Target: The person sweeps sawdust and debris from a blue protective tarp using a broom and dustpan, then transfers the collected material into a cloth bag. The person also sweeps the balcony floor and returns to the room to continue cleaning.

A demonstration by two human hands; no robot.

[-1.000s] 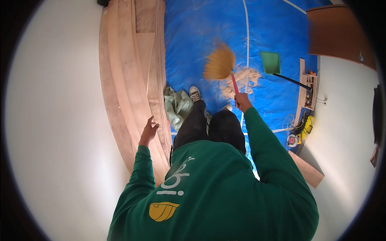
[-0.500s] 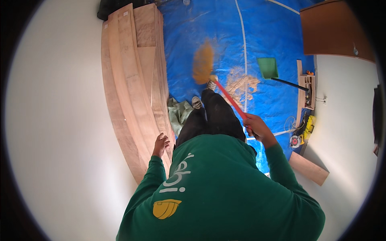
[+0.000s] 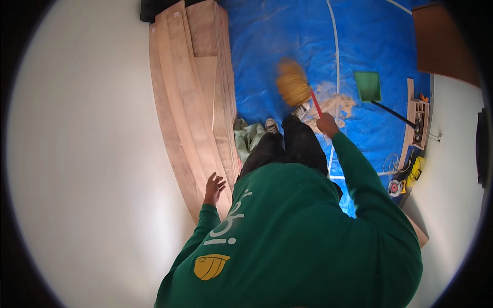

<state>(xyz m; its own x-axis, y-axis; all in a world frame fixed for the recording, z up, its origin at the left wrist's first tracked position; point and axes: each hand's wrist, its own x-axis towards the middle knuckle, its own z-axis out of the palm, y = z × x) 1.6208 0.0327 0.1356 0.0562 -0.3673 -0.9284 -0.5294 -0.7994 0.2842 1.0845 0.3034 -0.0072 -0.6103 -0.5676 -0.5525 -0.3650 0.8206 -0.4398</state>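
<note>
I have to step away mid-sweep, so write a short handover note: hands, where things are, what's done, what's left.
Right hand: gripping the red handle of the broom, bristles on the blue tarp.
Left hand: free, open, beside the stacked wooden boards.
Sawdust pile: gathered on the tarp just right of the broom head.
Green dustpan: lying on the tarp beside the pile, not in hand.
Done: dust mostly heaped.
Left: probably finish sweeping, then get the pile into the dustpan.

The broom (image 3: 294, 84) has swung right, nearer the sawdust pile (image 3: 334, 105).
</note>
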